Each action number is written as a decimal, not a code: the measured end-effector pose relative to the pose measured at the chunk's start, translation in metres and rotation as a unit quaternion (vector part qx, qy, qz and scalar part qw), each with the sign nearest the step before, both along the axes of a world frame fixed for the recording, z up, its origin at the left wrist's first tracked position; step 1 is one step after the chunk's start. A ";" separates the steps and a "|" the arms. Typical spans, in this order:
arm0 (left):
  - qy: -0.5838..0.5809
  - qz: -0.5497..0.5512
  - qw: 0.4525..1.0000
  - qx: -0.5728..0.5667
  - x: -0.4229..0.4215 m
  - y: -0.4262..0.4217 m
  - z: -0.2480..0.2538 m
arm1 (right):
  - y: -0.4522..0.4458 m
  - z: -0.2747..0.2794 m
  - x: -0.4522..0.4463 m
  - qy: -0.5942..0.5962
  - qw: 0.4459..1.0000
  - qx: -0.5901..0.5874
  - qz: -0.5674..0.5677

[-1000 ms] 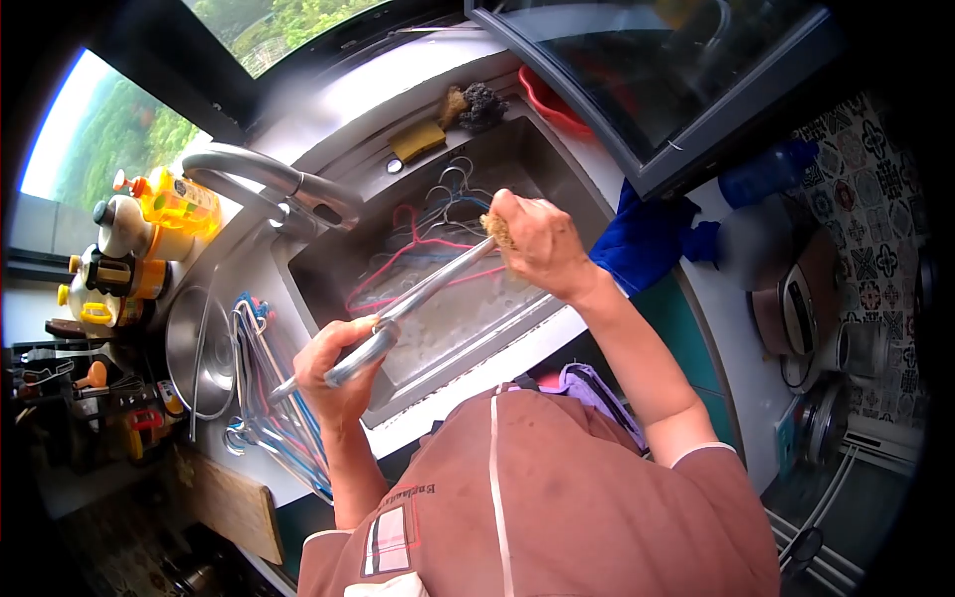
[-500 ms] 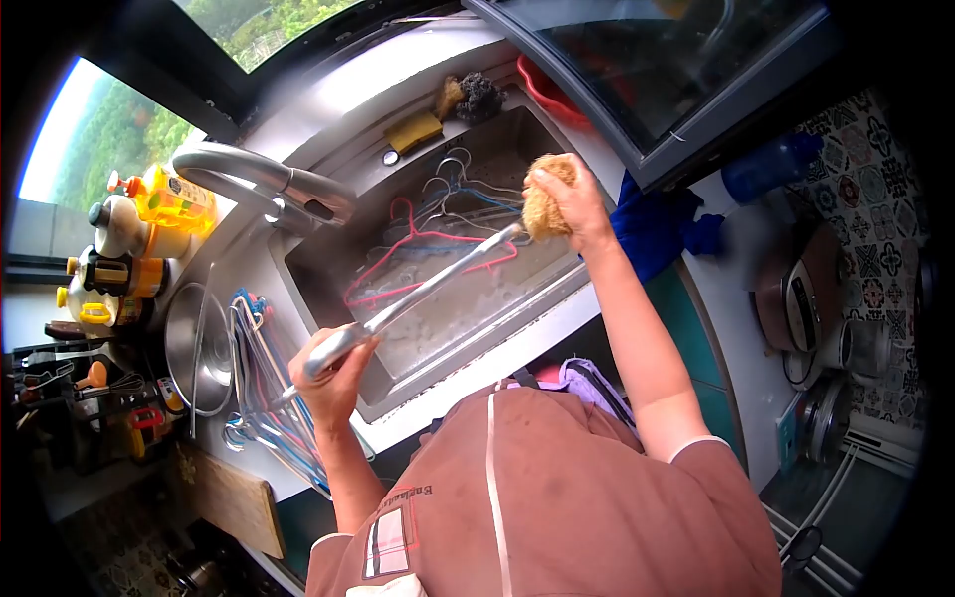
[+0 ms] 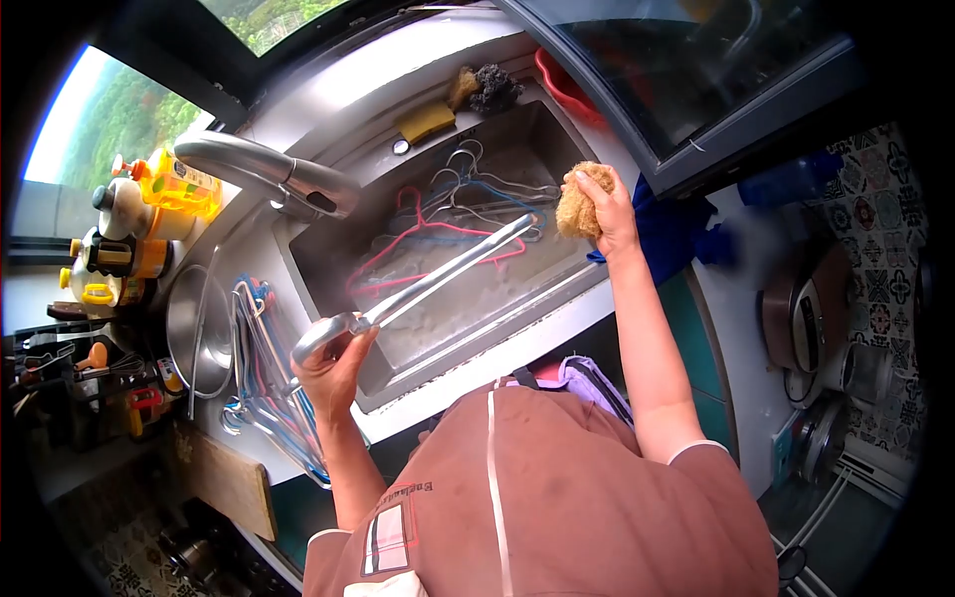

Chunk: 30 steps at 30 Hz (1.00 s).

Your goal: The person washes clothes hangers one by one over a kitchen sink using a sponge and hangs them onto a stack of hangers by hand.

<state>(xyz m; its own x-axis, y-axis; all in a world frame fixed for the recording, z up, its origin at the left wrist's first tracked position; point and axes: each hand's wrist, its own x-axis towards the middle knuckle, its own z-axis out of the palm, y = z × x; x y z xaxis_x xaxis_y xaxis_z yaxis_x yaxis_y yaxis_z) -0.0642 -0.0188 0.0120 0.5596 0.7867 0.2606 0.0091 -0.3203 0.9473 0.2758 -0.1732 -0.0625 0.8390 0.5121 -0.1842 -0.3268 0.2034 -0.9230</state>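
My left hand (image 3: 333, 368) is closed on one curved end of a silver clothes hanger (image 3: 453, 267), seen nearly edge-on. Its bars slant up and right over the sink (image 3: 423, 353); its hook does not show. My right hand (image 3: 611, 211) grips a tan fibrous loofah scrubber (image 3: 577, 207), just off the hanger's far end. Inside the sink lie a pink hanger (image 3: 453, 227) and several thin white and blue wire hangers (image 3: 468, 181). More hangers (image 3: 269, 368) are bunched on the counter left of the sink.
A faucet (image 3: 269, 174) arches over the sink's left side. Behind the sink sit a yellow sponge (image 3: 426, 121) and a dark scrubber (image 3: 495, 90). A metal bowl (image 3: 194, 333) and several bottles (image 3: 179, 189) stand left. An open window pane (image 3: 686, 90) juts over a red basin (image 3: 562, 85).
My right hand with the loofah scrubber has moved right, off the hanger's end. The hanger has turned slightly in my left hand, which stays in nearly the same place.
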 end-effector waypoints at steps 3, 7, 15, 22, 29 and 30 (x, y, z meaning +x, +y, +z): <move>-0.018 0.021 0.999 -0.016 0.007 0.001 -0.003 | -0.004 0.004 0.004 0.108 0.993 0.044 0.007; 0.015 0.052 0.998 -0.030 0.024 0.007 -0.004 | -0.009 0.016 -0.008 0.217 0.965 0.112 0.099; -0.066 -0.134 0.970 -0.190 0.079 0.004 0.002 | 0.006 0.063 -0.062 0.057 0.951 0.047 0.301; -0.153 -0.171 0.938 -0.262 0.133 -0.002 -0.003 | 0.027 0.077 -0.095 -0.054 0.939 -0.048 0.336; -0.279 -0.167 0.843 -0.429 0.178 -0.027 -0.030 | 0.033 0.075 -0.108 -0.268 0.932 -0.192 0.150; -0.288 -0.157 0.831 -0.449 0.181 -0.031 -0.026 | 0.031 0.080 -0.109 -0.290 0.923 -0.225 0.120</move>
